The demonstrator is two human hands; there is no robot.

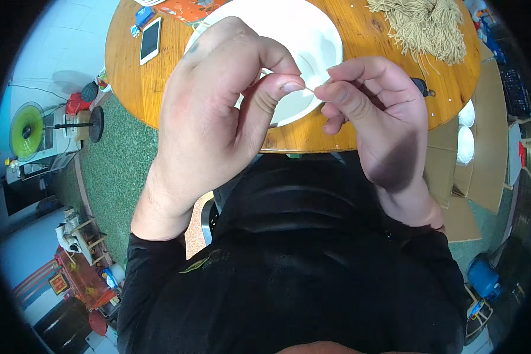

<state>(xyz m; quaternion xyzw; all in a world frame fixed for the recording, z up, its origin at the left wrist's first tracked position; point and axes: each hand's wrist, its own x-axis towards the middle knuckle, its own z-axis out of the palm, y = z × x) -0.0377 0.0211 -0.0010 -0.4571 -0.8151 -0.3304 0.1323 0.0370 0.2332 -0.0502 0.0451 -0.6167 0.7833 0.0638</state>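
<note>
"So, how does the strand look?"

"Thin, pale cream, almost threadlike. Only a short stretch shows, fairly straight; both ends vanish into the grip, so I can't tell its full length."

"And the fingers?"

"Pinched narrow on both sides. The left hand holds it between thumb and forefinger from nine o'clock, the right hand likewise from three."

"Where is it, exactly?"

"Around one o'clock from the middle of the view, seen against the four o'clock side of the white basin on the wooden tabletop. Farther out, between one and two, lies a beige yarn bundle."
</note>
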